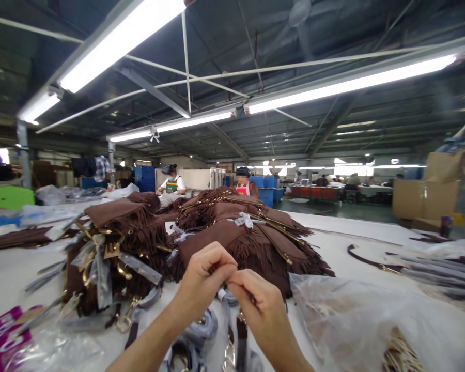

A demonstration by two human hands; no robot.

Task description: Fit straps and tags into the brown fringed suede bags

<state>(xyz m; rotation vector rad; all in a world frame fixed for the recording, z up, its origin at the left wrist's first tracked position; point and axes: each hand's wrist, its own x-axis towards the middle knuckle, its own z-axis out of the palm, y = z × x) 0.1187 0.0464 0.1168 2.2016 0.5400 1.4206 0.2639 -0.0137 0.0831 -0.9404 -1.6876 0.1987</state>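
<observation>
Above the front of the white table [349, 258], my left hand [209, 276] and my right hand [258, 297] meet at the fingertips. Both are pinched closed; whatever lies between the fingers is hidden or too small to name. Just beyond them is a heap of brown fringed bags [236, 243] with gold-coloured zips. Another stack of brown fringed pieces [120, 222], with plastic-wrapped metal fittings, stands to the left. Beneath my hands lie dark straps with metal clasps [229, 351] and wrapped coils [205, 328].
A clear plastic bag [344, 310] covers the right front, beside wrapped straps [442, 271] and a loose dark strap [366, 261]. Purple printed packaging [8, 336] lies front left. People [171, 183] are across the table; cardboard boxes [424, 199] stand right.
</observation>
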